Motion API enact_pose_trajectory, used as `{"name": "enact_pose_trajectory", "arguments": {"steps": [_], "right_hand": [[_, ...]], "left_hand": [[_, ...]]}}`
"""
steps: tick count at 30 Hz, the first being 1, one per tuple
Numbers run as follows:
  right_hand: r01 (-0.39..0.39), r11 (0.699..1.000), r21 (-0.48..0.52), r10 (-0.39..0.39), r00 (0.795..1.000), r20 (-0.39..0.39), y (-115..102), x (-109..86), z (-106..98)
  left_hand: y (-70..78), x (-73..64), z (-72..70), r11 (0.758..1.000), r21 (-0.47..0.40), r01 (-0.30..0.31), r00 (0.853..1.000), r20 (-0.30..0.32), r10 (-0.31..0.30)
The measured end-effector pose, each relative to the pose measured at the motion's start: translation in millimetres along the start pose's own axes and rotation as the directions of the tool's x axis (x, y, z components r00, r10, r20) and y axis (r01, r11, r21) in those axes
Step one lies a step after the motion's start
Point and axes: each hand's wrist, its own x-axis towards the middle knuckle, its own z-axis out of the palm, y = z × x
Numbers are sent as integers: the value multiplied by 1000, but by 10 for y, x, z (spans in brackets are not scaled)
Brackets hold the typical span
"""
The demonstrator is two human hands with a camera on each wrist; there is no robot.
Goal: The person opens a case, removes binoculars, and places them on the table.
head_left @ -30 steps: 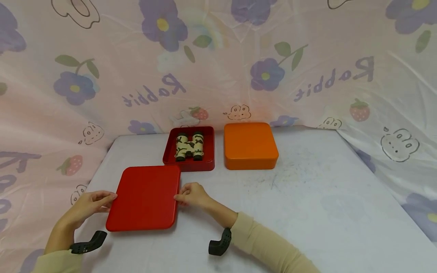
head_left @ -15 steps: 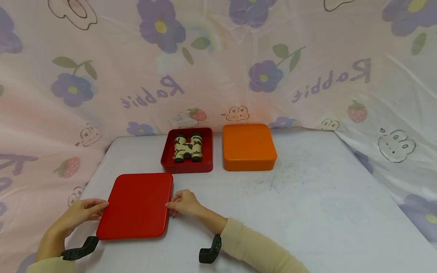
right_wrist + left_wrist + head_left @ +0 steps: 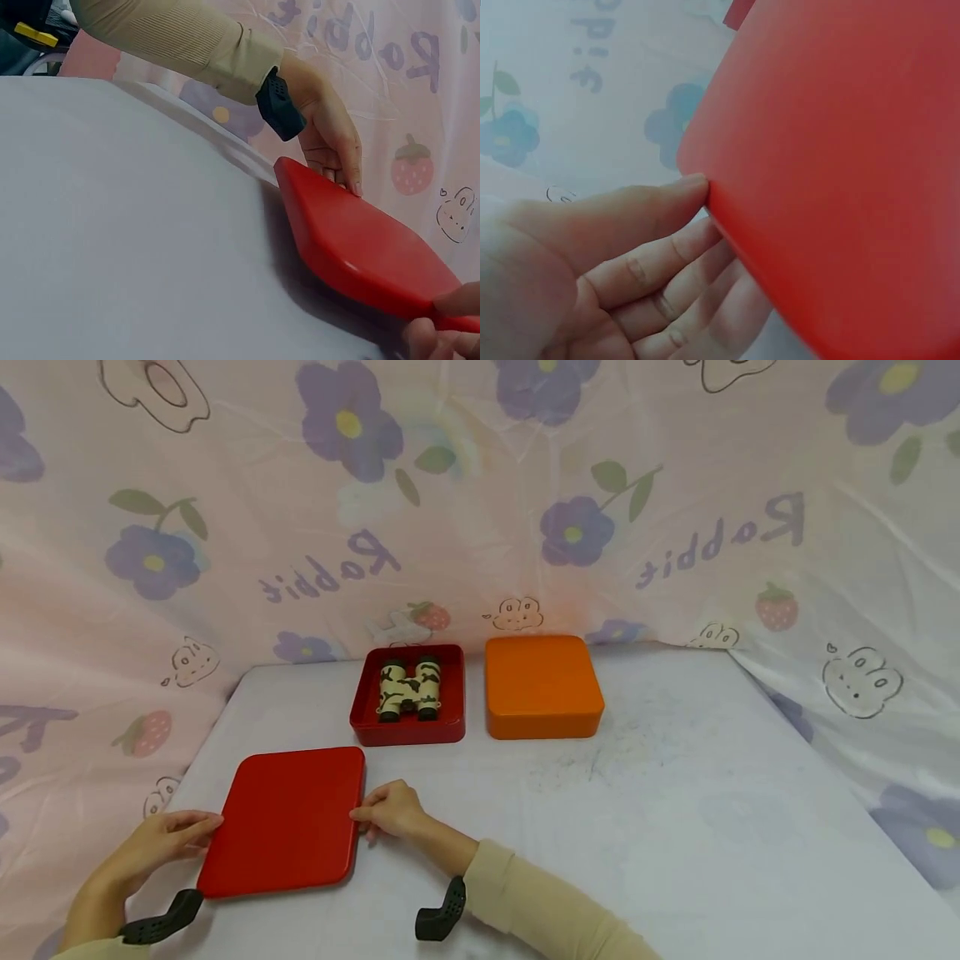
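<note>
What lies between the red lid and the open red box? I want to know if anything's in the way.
Nothing: in the head view only bare table shows between the red lid and the open red box.

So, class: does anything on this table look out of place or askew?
Only one thing. The red lid is off the red box, held at its side edges by the left hand and right hand, slightly skewed. The binoculars lie exposed; the orange box is shut. Nothing is spilled or damaged.

Beige ribbed long sleeves (image 3: 540, 906), black perforated wrist mounts (image 3: 442, 917), bare hands.
</note>
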Motion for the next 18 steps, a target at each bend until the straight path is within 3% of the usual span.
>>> {"name": "enact_pose_trajectory", "arguments": {"steps": [12,18], "right_hand": [[-128,987,99,134,990,-53,-51,31,168],[-127,984,123,136,989,-66,-13,37,225]], "left_hand": [[-125,51,-33,999,-17,35,999,-23,-36],[-127,24,5,999,-15,33,999,-29,-34]]}}
